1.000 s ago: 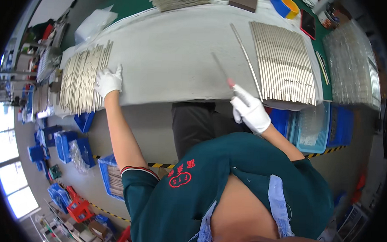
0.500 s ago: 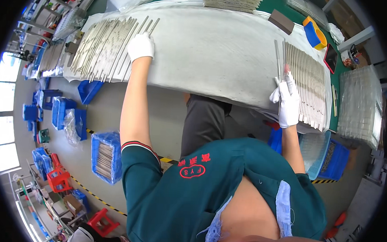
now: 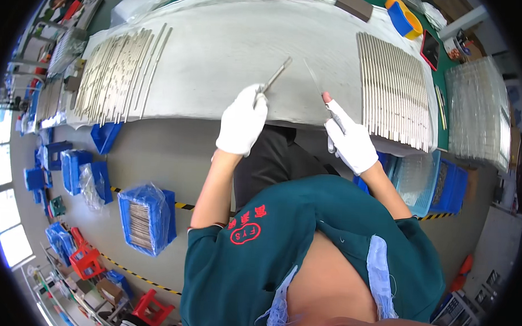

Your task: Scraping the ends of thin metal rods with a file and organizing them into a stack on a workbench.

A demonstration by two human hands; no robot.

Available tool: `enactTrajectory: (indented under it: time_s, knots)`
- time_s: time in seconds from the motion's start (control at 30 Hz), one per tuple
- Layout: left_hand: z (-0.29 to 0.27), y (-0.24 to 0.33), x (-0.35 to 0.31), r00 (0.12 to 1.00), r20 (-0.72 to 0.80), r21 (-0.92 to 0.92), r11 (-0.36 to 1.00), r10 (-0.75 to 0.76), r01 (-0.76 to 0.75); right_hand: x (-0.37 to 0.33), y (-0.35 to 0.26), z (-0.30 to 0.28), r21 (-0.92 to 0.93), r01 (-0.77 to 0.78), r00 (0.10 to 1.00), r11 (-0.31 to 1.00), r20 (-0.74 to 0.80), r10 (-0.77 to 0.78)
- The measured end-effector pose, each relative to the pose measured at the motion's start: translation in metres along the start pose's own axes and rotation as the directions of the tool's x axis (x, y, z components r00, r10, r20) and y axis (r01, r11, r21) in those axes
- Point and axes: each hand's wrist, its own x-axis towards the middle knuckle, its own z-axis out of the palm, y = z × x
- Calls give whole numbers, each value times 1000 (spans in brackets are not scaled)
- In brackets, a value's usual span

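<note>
Both hands wear white gloves and are over the near edge of the white-covered table. My left hand (image 3: 242, 121) is closed around a slim silvery metal rod (image 3: 277, 74), which points up and right. Facing it, my right hand (image 3: 351, 140) grips a thin metal strip (image 3: 314, 76) that slants up and left; a bare fingertip shows through that glove. The far ends of the two pieces are close together but apart. To the left lie many loose metal rods (image 3: 112, 74), with a few spaced apart. To the right lies a tidy row of similar rods (image 3: 393, 87).
A dark brown block (image 3: 354, 6) and a yellow-and-blue tape dispenser (image 3: 404, 18) sit at the back right, near a red-edged device (image 3: 430, 49). Clear plastic trays (image 3: 480, 113) are stacked at the far right. Blue bins (image 3: 147, 216) stand on the floor.
My left hand has come right from the loose rods, bringing one rod. My right hand has moved left from the tidy row, still holding the thin strip. The view has shifted slightly.
</note>
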Motion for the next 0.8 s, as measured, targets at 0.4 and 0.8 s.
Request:
enactTrajectory:
  time_s: [0.4, 0.8]
  knots:
    - [-8, -4, -45, 900, 337, -11, 955, -275, 296, -19, 34, 4, -502, 125, 988, 856, 137, -64]
    - [-6, -13, -45, 962, 225, 357, 906, 154, -229, -4, 15, 14, -623, 292, 956, 726, 214, -201]
